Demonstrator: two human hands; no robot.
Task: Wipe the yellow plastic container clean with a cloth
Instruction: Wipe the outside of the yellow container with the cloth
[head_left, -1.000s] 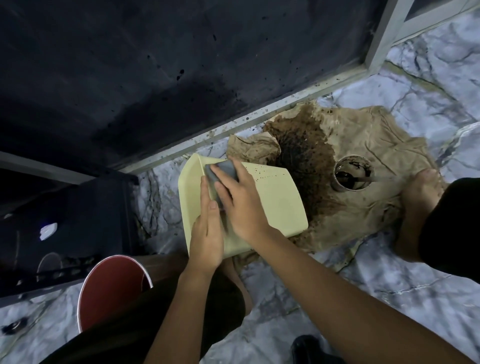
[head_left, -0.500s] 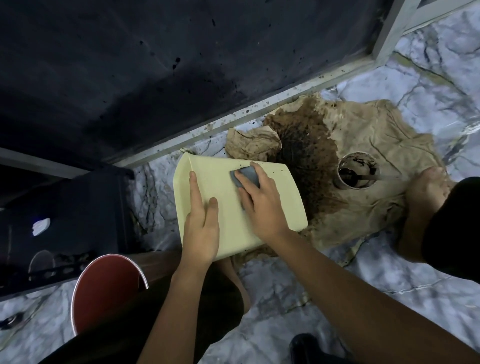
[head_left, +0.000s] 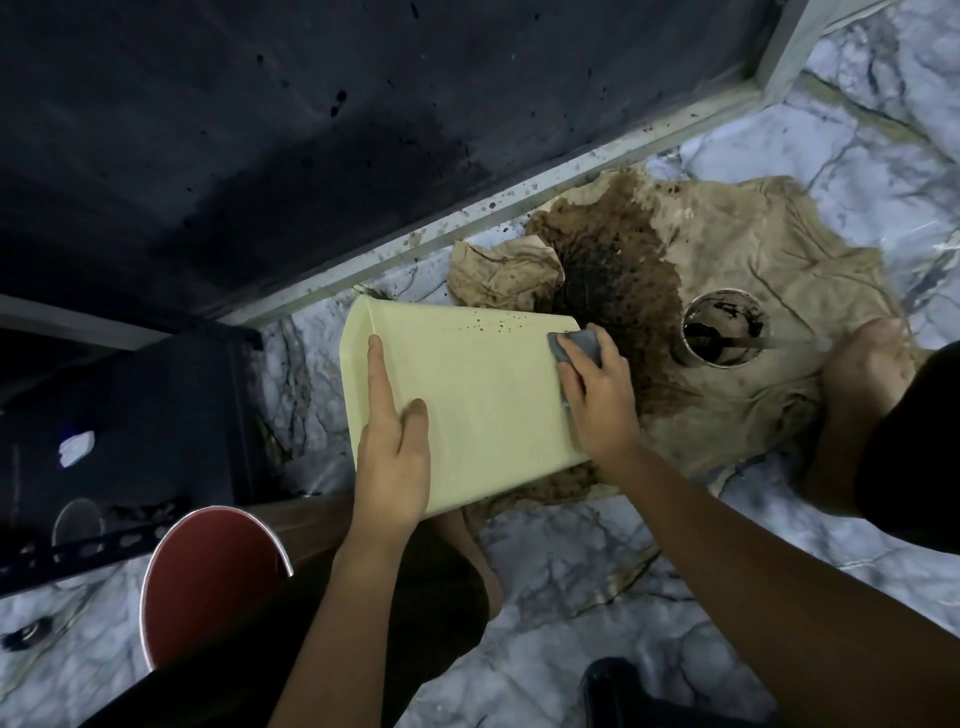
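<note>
The right hand (head_left: 597, 400) has slid the grey cloth (head_left: 576, 345) from the left end of the yellow container (head_left: 467, 395) to its right edge, so one pass over this face seems finished. The fingers press the cloth flat. The left hand (head_left: 392, 457) lies open on the container, steadying it on its side above the stained paper (head_left: 753, 260). Dark specks (head_left: 488, 325) remain near the upper edge.

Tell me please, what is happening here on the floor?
A person is wiping a yellow container that lies on its side. The left hand steadies it, while the right hand presses a grey cloth at its far edge. Some dark specks remain near that edge. A stained brown sheet lies behind.
</note>
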